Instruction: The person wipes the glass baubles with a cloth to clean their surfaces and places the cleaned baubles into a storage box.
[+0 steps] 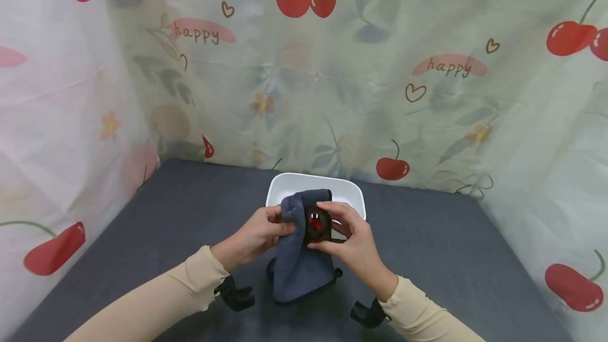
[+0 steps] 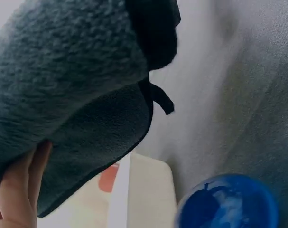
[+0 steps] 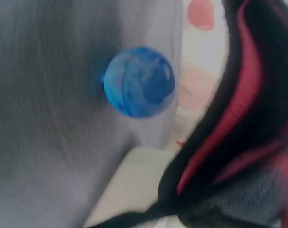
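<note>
In the head view my left hand (image 1: 258,231) pinches the upper left part of a blue-grey fleecy cloth (image 1: 304,273) with black edging. My right hand (image 1: 353,234) holds a dark, shiny ball (image 1: 317,224) with red showing in it, thumb below and fingers above, against the cloth. The cloth hangs down from the hands. The left wrist view shows the fleece (image 2: 63,71) close up, a small black loop (image 2: 162,99) on its edge, and left fingers (image 2: 20,190) against it. In the right wrist view, blurred black material with pink-red bands (image 3: 248,90) covers the right side.
A white tray (image 1: 353,192) stands behind the hands on the dark grey table (image 1: 427,247). A translucent blue ball (image 3: 139,81) is on the table near it, not visible in the head view. Black mounts (image 1: 235,295) sit on both wrists. Cherry-print curtains (image 1: 318,120) enclose the table.
</note>
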The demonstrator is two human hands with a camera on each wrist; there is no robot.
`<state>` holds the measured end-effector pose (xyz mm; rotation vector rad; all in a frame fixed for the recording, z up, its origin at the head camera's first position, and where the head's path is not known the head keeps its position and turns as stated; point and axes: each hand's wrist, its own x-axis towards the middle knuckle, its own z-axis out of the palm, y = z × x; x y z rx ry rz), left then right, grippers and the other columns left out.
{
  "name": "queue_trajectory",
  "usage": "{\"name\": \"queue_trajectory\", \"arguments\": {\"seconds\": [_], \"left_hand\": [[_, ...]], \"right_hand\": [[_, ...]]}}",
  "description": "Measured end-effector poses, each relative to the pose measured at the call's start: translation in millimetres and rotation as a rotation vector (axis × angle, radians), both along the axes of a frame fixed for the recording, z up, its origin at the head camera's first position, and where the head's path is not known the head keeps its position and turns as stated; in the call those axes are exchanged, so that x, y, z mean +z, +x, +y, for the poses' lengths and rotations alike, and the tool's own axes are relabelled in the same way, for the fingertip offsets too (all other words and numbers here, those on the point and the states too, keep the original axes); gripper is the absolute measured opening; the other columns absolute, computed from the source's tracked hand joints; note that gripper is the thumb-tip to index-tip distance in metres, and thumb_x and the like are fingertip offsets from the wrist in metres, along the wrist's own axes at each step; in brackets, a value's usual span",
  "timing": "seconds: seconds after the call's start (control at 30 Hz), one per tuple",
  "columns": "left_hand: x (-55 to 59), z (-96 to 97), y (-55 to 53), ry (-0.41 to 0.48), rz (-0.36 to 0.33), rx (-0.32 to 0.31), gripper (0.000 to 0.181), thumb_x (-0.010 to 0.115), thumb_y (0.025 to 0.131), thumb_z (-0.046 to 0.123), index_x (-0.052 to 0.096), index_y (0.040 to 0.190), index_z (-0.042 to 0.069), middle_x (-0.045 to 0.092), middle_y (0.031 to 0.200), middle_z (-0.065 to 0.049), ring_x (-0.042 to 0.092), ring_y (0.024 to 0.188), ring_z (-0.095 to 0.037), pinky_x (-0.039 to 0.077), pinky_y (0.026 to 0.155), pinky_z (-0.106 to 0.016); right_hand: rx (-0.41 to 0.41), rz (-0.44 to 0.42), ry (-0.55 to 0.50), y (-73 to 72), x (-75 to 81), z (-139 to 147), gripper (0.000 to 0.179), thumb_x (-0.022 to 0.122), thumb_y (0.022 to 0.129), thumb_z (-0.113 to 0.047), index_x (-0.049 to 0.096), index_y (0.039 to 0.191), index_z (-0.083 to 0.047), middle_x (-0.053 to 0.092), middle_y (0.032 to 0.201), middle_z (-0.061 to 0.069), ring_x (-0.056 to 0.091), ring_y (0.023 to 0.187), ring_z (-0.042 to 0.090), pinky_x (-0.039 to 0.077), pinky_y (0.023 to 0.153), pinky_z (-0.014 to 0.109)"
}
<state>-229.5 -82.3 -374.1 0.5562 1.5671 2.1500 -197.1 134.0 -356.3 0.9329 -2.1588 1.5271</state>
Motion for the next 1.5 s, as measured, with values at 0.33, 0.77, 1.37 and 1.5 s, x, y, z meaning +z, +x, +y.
{"name": "queue_trajectory", "arguments": {"seconds": [0.33,0.77,1.37,1.5], "left_hand": [[6.1,1.4,1.8,-0.108,0.114,0.158,0.039,0.073,0.075,-0.001,0.061,0.111,-0.007,0.067,0.100,-0.010,0.064,0.088,-0.025,0.053,0.075,-0.038],[5.6,11.6,5.7,-0.129,0.149,0.222,0.048,0.076,0.072,0.001,0.060,0.117,-0.002,0.064,0.108,-0.013,0.065,0.091,-0.024,0.053,0.076,-0.038],[-0.4,8.9,3.0,-0.160,0.090,0.200,0.044,0.076,0.074,0.006,0.062,0.115,-0.001,0.066,0.105,-0.010,0.061,0.096,-0.021,0.053,0.075,-0.038],[-3.2,6.1,2.5,-0.099,0.036,0.211,0.035,0.071,0.076,0.000,0.062,0.110,-0.007,0.068,0.094,-0.007,0.065,0.079,-0.018,0.054,0.071,-0.033]], "right_hand": [[-0.055,0.078,0.128,-11.3,-5.6,4.6,0.070,0.086,0.061,-0.009,0.054,0.123,-0.009,0.055,0.117,0.007,0.060,0.101,0.021,0.051,0.080,0.028],[-0.133,0.078,0.200,-13.0,-5.5,5.5,0.067,0.086,0.061,-0.007,0.058,0.120,-0.019,0.053,0.114,-0.001,0.056,0.101,0.013,0.052,0.076,0.026],[-0.166,0.032,0.266,-11.2,-3.6,7.8,0.069,0.089,0.055,-0.022,0.059,0.116,-0.019,0.054,0.108,-0.006,0.057,0.096,0.010,0.051,0.078,0.022],[-0.028,-0.149,0.111,-10.0,0.3,12.1,0.067,0.087,0.058,-0.011,0.059,0.119,-0.017,0.056,0.114,0.000,0.061,0.096,0.018,0.051,0.081,0.026]]}}
